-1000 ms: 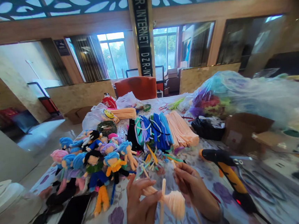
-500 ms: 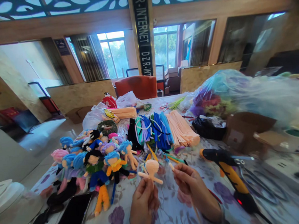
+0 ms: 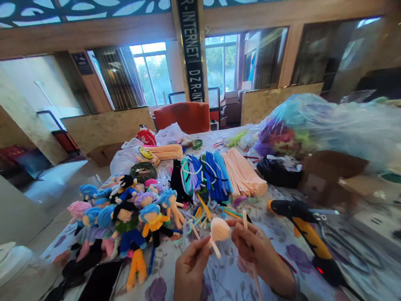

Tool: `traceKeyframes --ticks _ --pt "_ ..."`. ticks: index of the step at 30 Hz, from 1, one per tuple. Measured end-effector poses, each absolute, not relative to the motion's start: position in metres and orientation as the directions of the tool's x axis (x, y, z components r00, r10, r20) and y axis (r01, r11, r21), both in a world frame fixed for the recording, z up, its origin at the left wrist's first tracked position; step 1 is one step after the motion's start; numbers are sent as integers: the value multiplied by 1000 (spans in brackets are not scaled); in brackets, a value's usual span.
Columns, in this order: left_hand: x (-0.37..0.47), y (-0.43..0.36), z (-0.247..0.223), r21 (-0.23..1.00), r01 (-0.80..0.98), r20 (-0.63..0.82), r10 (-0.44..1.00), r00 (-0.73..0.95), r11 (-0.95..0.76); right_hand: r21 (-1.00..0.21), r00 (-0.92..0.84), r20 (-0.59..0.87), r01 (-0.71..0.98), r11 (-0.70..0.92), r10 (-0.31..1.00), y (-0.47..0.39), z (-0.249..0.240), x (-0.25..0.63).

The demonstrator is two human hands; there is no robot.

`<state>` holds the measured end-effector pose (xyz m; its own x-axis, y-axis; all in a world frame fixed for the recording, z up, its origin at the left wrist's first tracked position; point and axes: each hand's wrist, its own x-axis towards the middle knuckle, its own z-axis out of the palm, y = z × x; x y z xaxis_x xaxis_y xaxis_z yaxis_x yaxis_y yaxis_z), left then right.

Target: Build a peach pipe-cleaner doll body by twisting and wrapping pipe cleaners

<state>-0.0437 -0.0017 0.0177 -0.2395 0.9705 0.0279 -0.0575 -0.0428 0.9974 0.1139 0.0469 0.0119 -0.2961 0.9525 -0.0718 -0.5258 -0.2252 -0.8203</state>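
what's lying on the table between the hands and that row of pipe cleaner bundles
In the head view, a scatter of short cut pipe-cleaner pieces, yellow, green and blue, lies on the flowered tablecloth between both hands and the pipe-cleaner bundles.

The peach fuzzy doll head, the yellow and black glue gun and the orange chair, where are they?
Peach fuzzy doll head [image 3: 220, 229]: head view, middle of the round ball.
Yellow and black glue gun [image 3: 308, 234]: head view, yellow handle.
Orange chair [image 3: 182, 117]: head view, backrest.

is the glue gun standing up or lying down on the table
Lying down. The glue gun rests flat on its side on the floral table, black nozzle end away from the person, right of the right hand.
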Motion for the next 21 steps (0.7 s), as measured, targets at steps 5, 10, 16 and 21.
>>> traceKeyframes --ticks 5,10,16,21 --pt "-43 -9 18 976 158 179 962 -207 -147 -846 -364 -11 -494 -203 931 46 8 117" --pt "-43 -11 13 956 271 176 961 -215 -115 -879 -427 33 -443 -178 904 45 4 117" --pt "-46 -7 4 872 380 375 919 -119 -307 -865 -442 26 -459 -201 896 49 1 117" --pt "-46 -7 1 833 465 390 914 -107 -301 -883 -433 14 -429 -192 901 50 2 116"
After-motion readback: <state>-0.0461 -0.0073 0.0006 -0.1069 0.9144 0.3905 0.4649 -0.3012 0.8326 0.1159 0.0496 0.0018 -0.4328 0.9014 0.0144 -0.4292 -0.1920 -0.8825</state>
